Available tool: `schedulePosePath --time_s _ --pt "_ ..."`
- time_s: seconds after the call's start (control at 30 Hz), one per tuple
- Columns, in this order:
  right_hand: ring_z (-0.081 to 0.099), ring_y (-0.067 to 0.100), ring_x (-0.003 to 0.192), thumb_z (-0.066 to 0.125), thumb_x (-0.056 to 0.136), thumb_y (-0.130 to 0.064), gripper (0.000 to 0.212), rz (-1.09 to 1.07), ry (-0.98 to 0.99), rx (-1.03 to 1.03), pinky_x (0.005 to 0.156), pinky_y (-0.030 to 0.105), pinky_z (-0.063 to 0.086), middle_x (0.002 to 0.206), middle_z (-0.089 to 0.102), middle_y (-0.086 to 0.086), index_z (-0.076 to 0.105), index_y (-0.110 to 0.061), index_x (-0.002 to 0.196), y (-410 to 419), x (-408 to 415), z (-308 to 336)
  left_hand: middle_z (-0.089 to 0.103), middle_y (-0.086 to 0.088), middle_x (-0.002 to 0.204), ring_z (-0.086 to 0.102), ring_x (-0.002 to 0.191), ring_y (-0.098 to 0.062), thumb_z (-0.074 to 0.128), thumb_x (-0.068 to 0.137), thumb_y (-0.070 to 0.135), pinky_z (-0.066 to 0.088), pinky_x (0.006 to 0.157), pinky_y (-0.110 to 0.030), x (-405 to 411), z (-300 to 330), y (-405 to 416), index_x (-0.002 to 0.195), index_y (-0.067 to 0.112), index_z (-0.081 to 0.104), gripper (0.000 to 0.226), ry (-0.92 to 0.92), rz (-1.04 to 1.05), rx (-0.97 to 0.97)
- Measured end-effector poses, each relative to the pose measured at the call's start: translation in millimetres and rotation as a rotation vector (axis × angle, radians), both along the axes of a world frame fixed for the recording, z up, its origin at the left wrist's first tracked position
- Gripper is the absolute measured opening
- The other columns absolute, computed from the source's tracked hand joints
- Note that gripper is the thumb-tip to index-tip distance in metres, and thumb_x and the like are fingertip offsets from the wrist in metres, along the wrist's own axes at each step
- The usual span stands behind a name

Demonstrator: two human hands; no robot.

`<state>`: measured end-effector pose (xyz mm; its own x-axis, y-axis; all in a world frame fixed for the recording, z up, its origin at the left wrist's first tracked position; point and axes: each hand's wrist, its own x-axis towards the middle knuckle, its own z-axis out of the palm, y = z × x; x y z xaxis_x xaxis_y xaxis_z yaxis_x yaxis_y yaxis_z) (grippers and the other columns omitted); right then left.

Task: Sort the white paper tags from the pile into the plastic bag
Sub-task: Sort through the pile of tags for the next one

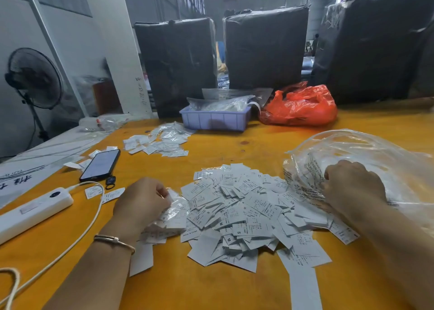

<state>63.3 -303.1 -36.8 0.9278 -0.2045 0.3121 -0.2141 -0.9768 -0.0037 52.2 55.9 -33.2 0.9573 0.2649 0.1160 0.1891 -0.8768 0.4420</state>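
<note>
Spreading across the middle of the orange bench [234, 293], the pile of white paper tags [246, 213] lies between both hands. The left hand [143, 199] curls its fingers around a small clump of tags at the pile's left edge. The right hand [352, 183] grips the crumpled mouth of the clear plastic bag [364, 150], just beside the pile's right edge. If the bag's mouth is held too closed, the clump could likely catch on the film and scatter; loose tags near the phone [101, 165] may get missed.
</note>
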Motion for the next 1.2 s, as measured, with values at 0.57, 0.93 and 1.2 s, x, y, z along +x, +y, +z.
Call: schedulePosePath --time_s 0.57,0.93,1.2 --pt "0.054 0.035 0.081 0.053 0.087 -0.007 0.012 -0.011 -0.285 0.126 0.063 0.033 0.035 0.088 0.062 0.016 0.064 -0.001 0.089 -11 7 0 0.062 0.017 0.098 0.059 0.087 0.004 0.073 0.088 0.024 0.045 0.065 -0.020 -12 -3 -41 0.092 0.034 0.068 0.011 -0.349 -0.375 -0.192" --pt "0.065 0.039 0.063 0.074 0.072 0.009 0.018 0.210 -0.633 0.284 0.058 0.035 0.045 0.068 0.068 0.019 0.065 0.001 0.085 -7 1 5 0.065 0.019 0.094 0.060 0.088 0.006 0.072 0.088 0.023 0.047 0.066 -0.008 -13 -6 -48 0.088 0.035 0.068 0.013 -0.321 -0.497 -0.188" --pt "0.066 0.034 0.069 0.076 0.078 -0.007 0.013 0.334 -0.728 0.408 0.065 0.036 0.049 0.076 0.071 0.018 0.072 0.003 0.085 -6 -3 14 0.065 0.018 0.091 0.060 0.087 0.005 0.072 0.088 0.020 0.046 0.065 -0.008 -15 -6 -51 0.086 0.031 0.069 0.012 -0.323 -0.514 -0.195"
